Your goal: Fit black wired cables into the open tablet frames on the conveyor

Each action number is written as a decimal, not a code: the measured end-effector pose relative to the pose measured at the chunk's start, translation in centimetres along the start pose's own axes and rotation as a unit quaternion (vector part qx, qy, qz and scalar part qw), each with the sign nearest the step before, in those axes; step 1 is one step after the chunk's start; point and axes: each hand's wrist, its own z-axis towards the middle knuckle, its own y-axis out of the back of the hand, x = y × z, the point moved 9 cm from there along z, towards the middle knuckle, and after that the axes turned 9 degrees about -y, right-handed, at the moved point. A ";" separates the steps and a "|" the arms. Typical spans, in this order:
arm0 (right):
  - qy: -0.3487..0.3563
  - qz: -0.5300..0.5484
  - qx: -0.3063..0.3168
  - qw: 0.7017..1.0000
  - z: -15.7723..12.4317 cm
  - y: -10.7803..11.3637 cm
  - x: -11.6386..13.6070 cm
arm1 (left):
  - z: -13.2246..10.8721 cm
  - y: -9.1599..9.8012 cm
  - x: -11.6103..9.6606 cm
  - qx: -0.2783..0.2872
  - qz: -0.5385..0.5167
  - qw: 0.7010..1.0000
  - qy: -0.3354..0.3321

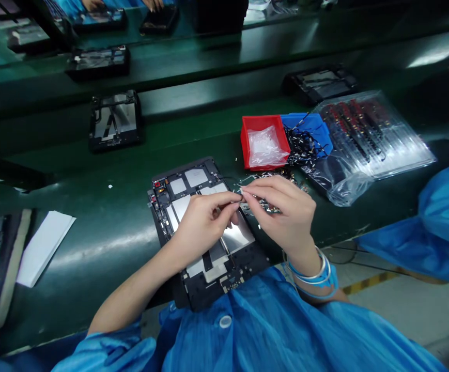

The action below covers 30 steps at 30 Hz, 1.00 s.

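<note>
My left hand (pixel 204 219) and my right hand (pixel 282 212) meet fingertip to fingertip over the right side of an opened tablet (pixel 243 235). Both pinch a thin black cable (pixel 242 197), of which only a short bit shows between the fingers. A small whitish end sticks out by my right fingertips. Below the hands, the tablet lies at a slant near the bench edge, its silver battery plates and circuit boards exposed. Beside my right hand, loose small cables (pixel 271 206) are heaped on the bench, partly hidden by that hand.
Beyond my hands stand a red bin (pixel 250 164) holding a clear plastic bag and a blue bin (pixel 327 137) with black cables. A plastic-wrapped tray (pixel 398 150) sits right of them. More opened tablets (pixel 115 121) lie farther back; white paper (pixel 46 248) lies left. A blue-sleeved person (pixel 447 206) is at right.
</note>
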 end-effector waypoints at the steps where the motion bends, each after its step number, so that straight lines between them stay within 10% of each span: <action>1: -0.015 0.022 0.021 0.999 0.2 -0.2 -0.4 | 0.0 0.1 -0.1 0.001 0.001 1.000 -0.005; 20: 0.027 -0.005 0.051 0.998 0.0 -0.7 0.2 | 0.0 0.1 -0.3 0.046 0.108 0.993 -0.014; 26: 0.059 -0.051 -0.080 0.994 -0.3 1.0 0.8 | 0.3 0.5 1.9 0.012 -0.028 0.997 0.067; 30: 0.124 -0.072 -0.037 0.989 -0.9 -0.7 1.8 | 0.5 0.3 1.7 0.019 -0.050 0.997 0.060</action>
